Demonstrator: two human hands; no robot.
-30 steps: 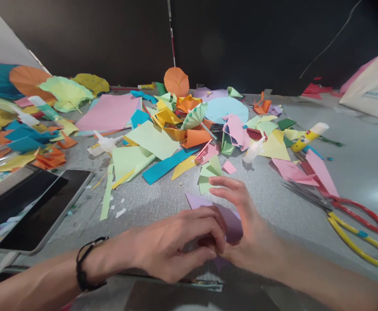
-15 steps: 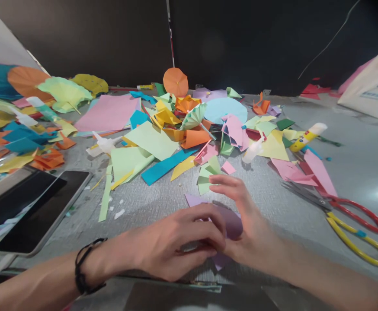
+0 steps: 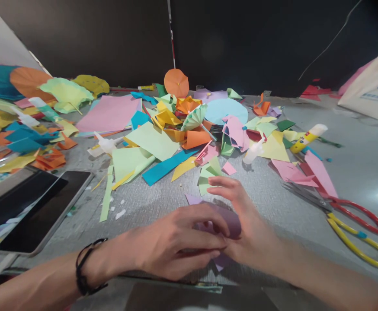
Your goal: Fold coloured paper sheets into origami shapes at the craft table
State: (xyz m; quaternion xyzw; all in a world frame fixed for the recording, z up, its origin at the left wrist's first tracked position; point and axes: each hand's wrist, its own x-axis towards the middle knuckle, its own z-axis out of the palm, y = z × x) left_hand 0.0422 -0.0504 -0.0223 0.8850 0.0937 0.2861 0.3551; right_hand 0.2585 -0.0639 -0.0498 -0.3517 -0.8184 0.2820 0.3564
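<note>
A curled sheet of purple paper (image 3: 233,222) sits between my hands near the front edge of the table, with pointed corners showing behind and below them. My left hand (image 3: 185,242), a black cord bracelet on its wrist, is closed over the paper, its fingertips meeting the base of my right thumb. My right hand (image 3: 247,224) grips the paper's right side, two of its fingers raised and curved above it. Much of the paper is hidden by the fingers. Just beyond the right fingertips lies a pleated light green paper piece (image 3: 206,183).
Scissors (image 3: 325,203) with red and yellow handles lie at right, near a yellow glue stick (image 3: 309,138). A phone (image 3: 46,211) lies at left. Coloured paper scraps, white glue bottles (image 3: 254,151) and an orange paper umbrella (image 3: 176,83) spread across the back before a dark panel.
My left fingers have straightened slightly and shifted right across the purple paper toward my right thumb. The right hand stays almost still.
</note>
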